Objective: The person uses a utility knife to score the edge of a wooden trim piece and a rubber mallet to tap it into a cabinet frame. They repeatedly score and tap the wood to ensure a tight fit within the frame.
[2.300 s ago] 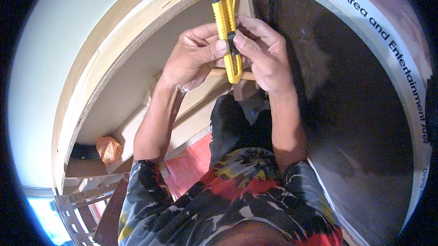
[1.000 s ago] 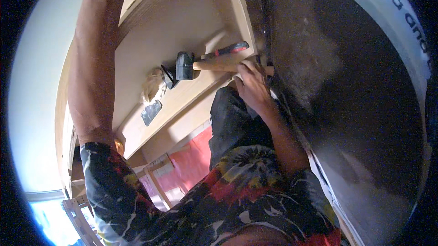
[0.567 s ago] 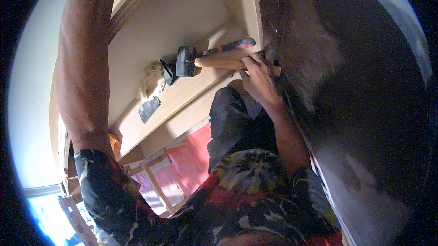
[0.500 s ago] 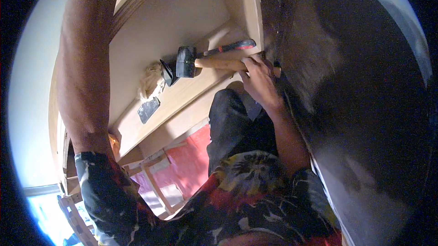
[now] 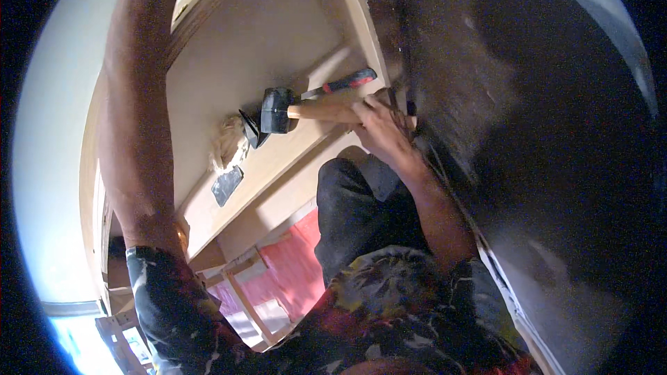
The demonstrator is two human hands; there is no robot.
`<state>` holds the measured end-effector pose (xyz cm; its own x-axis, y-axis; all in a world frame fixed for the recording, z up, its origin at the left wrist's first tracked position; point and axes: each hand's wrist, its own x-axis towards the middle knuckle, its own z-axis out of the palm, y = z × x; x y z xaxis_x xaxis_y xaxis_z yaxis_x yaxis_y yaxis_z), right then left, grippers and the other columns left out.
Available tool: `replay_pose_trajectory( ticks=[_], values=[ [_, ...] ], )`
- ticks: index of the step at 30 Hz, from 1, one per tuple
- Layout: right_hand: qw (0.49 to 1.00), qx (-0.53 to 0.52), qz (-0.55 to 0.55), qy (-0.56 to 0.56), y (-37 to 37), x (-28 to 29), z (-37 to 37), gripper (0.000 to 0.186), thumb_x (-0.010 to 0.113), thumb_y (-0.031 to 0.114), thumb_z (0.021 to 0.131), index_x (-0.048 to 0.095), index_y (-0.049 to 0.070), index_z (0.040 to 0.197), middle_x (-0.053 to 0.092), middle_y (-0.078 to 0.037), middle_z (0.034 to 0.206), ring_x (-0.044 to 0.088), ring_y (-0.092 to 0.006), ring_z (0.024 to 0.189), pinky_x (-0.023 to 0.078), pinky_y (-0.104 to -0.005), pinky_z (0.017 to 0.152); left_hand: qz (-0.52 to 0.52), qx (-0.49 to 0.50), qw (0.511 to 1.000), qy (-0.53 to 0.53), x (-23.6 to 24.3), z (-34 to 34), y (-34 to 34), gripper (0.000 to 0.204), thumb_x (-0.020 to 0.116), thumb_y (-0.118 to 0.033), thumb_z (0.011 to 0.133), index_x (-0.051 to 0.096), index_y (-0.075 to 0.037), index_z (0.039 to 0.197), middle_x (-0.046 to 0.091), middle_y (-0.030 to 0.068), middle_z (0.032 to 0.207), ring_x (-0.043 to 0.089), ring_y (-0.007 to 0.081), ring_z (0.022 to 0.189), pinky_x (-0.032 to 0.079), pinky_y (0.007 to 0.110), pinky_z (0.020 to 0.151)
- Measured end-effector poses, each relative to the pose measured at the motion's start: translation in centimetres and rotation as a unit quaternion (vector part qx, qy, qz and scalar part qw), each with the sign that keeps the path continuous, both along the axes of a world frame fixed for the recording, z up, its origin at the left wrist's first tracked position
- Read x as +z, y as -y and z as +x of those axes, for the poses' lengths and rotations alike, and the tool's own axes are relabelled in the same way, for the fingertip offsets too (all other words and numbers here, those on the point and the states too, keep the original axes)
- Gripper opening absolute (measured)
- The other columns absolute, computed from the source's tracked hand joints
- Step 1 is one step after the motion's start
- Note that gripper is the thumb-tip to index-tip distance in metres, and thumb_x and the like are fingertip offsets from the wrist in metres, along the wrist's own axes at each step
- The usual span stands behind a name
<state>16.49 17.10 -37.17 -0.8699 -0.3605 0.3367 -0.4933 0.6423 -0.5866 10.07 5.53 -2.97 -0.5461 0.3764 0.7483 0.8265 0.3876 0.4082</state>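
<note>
My right hand [image 5: 381,125] is closed around the wooden handle of a mallet [image 5: 276,111] with a black rubber head. The mallet is held sideways over a pale wooden ledge, its head pointing left. Just beyond the handle lies a hand tool with a red and black grip [image 5: 351,82]; its far left end is partly hidden behind the mallet head. Up the left side stretches my left forearm [image 5: 139,132], and its hand lies beyond the top edge, out of sight.
Left of the mallet head sit a dark angular piece [image 5: 252,129], a pale crumpled bundle [image 5: 228,144] and a flat grey plate [image 5: 227,186]. A dark panel [image 5: 528,132] rises close on my right. Below the ledge is a red sheet [image 5: 295,264] beside a wooden frame.
The whole view has shifted slightly, with the ledge and its objects lower and a little left in the picture. My right hand keeps its grip on the mallet.
</note>
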Motion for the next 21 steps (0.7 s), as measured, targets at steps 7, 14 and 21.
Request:
replay_pose_trajectory(
  ticks=[7,14,21],
  values=[
    [0.998,-0.012,-0.068,0.003,-0.3,0.0,8.5,0.029,0.071,0.022,0.082,0.065,0.01,0.108,0.063,-0.016,0.1,0.065,-0.0383,0.091,0.053,-0.0474,0.076,0.071,-0.064,0.989,0.113,2.4,-2.6,2.7,0.048,0.073,-0.024,0.089,0.053,0.008,0.12,0.063,0.0136,0.105,0.064,0.0229,0.098,0.054,0.039,0.089],
    [0.984,-0.001,-0.153,0.088,-0.7,-2.4,13.6,0.033,0.077,0.025,0.08,0.066,0.006,0.105,0.066,-0.017,0.095,0.065,-0.0387,0.088,0.053,-0.0455,0.077,-0.033,-0.103,0.991,0.077,4.0,-3.0,3.3,0.054,0.071,-0.031,0.091,0.052,0.005,0.126,0.064,0.0139,0.106,0.064,0.0231,0.098,0.054,0.039,0.09],
    [0.98,0.025,-0.176,0.087,-2.0,-4.6,15.7,0.032,0.079,0.022,0.078,0.067,0.003,0.1,0.067,-0.017,0.092,0.066,-0.039,0.085,0.054,-0.0434,0.074,-0.013,-0.057,0.997,0.055,3.2,-0.7,1.3,0.046,0.066,-0.031,0.094,0.057,0.003,0.122,0.064,0.0115,0.103,0.064,0.0223,0.095,0.054,0.039,0.088]
  ],
)
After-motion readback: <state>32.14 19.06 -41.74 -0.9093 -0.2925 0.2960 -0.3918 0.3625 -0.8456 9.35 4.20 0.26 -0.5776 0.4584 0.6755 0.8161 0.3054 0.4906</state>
